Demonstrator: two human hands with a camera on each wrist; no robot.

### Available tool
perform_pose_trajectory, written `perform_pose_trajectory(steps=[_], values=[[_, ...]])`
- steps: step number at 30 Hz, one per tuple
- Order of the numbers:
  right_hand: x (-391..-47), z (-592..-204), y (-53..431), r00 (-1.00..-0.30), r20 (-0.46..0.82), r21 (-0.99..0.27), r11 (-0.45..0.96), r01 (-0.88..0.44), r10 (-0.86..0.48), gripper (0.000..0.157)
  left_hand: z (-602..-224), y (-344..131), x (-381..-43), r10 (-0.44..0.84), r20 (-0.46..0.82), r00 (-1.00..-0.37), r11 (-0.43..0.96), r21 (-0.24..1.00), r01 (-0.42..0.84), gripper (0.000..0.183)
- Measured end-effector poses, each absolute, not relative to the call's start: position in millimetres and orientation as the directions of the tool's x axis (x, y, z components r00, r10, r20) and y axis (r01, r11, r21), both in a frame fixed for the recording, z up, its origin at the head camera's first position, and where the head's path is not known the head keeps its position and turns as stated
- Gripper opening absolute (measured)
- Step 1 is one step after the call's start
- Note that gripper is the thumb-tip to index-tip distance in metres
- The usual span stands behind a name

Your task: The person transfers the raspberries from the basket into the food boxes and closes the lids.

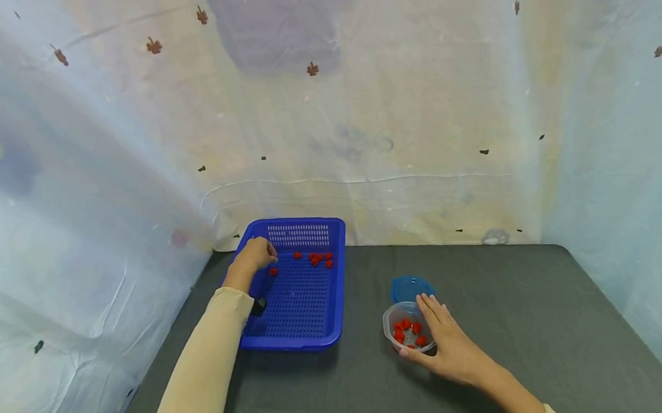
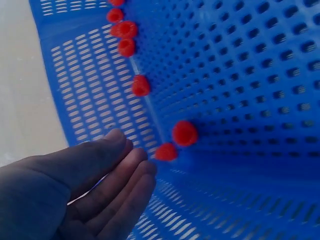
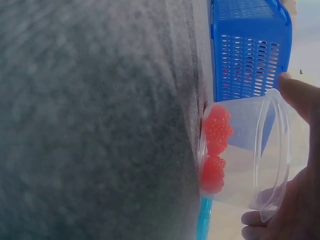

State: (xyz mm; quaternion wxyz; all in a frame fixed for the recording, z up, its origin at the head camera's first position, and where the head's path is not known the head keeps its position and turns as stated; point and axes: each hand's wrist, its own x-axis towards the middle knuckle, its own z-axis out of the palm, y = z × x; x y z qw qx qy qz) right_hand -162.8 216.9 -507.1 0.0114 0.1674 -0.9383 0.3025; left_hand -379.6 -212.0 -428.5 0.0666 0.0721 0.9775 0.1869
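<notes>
Over the left side of the blue plastic basket [image 1: 338, 297], my left hand [image 1: 257, 254] reaches in with thumb and fingers close together. Nothing shows held between its fingertips. Just beyond them lie a raspberry [image 2: 166, 151] and another raspberry [image 2: 184, 133]; several more raspberries [image 2: 126, 47] trail along the basket's far side. My right hand [image 1: 453, 349] holds a clear plastic tub [image 3: 245, 150] by its rim, thumb on one side and fingers on the other. The tub stands upright on the table, with several raspberries [image 1: 407, 323] at its bottom.
A blue lid [image 1: 410, 287] lies right behind the tub. Dark grey cloth covers the table [image 1: 489, 285]. Pale patterned curtains [image 1: 388, 118] hang behind and at both sides of the table.
</notes>
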Motion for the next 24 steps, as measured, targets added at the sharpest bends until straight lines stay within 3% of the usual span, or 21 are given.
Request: perform_pose_trajectory(steps=[12, 16, 24], values=[[-162, -510, 215, -0.962, 0.045, -0.591, 0.769, -0.243, -0.269, 0.118, -452, -220, -392, 0.131, -0.187, -0.974, 0.932, 0.359, 0.056, 0.004], [-162, -509, 215, -0.961, 0.02, -0.592, 0.771, -0.234, -0.276, 0.12, -455, -221, -392, 0.125, -0.218, -0.968, 0.936, 0.35, 0.042, 0.013], [-164, -506, 216, -0.953, 0.054, -0.579, 0.769, -0.273, -0.298, 0.118, -458, -217, -393, 0.11, -0.209, -0.972, 0.94, 0.34, 0.034, 0.012]])
